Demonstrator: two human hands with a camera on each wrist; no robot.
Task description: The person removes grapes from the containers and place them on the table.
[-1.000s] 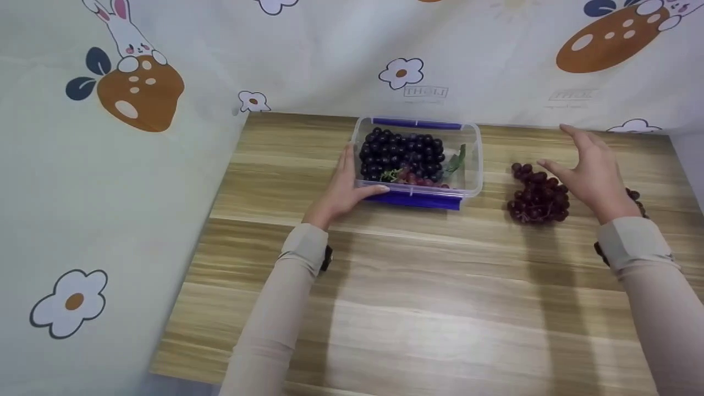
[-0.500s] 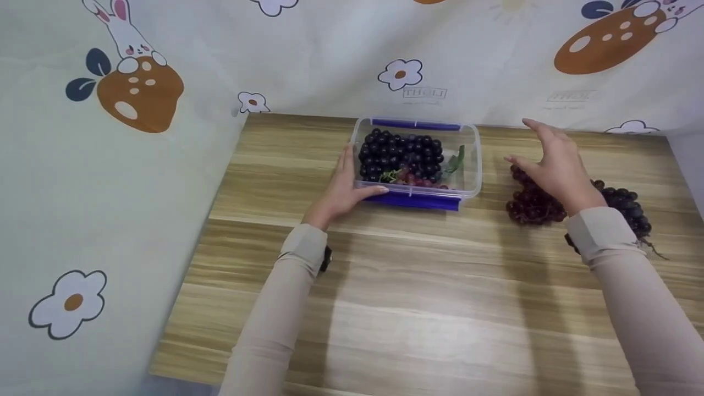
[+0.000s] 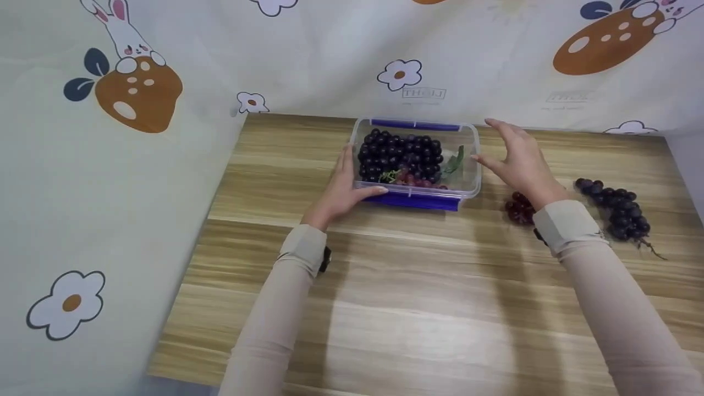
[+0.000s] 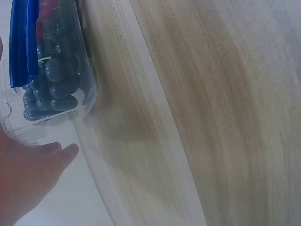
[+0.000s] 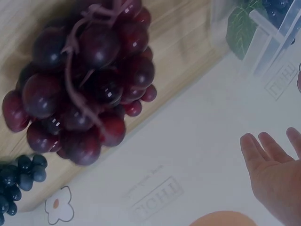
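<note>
I'd take the box (image 3: 466,181) for clear, slick plastic, its clips (image 3: 412,202) for smooth, opaque plastic. The red grapes (image 5: 106,84) to its right are glossy; the black grapes (image 3: 622,210) farther right look duller. The table (image 3: 412,286) has a smooth wood grain, shiny on its near side. The far sheet (image 3: 319,60) looks matt and slightly rumpled, the sleeves (image 3: 605,302) matt cloth.

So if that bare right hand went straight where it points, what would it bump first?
Probably the clear, blue-clipped rectangular plastic box: in the head view, the right hand has its thumb tip at the box's right rim. Depth is unclear; it might pass above.
</note>
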